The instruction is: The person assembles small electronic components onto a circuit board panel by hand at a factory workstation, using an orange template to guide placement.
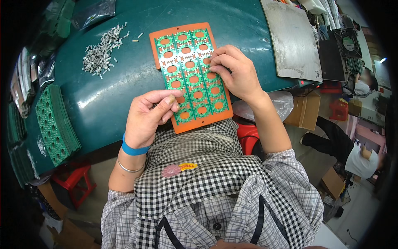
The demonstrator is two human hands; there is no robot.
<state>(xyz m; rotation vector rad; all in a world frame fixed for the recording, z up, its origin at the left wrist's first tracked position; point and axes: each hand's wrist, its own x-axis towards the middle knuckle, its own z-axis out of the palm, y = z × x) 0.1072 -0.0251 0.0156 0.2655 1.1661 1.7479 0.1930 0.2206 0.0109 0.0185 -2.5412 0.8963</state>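
A green circuit board panel (191, 79) with rows of round cutout units lies on an orange tray (188, 126). The tray overhangs the table's near edge, tilted slightly, with its near end by my lap. My left hand (154, 108) is at the panel's lower left, thumb and fingers closed together over its edge. Whatever sits between those fingertips is too small to make out. Over the panel's right column, my right hand (237, 71) has thumb and forefinger pinched close to the board surface. Its fingertips hide whatever they hold.
A heap of small white parts (101, 52) lies on the green table (124, 89), a few scattered beside it. Stacked green boards (57, 124) stand at left. A metal plate (291, 39) covers the right end. Red stools (74, 182) and another person (360, 159) are beyond the table.
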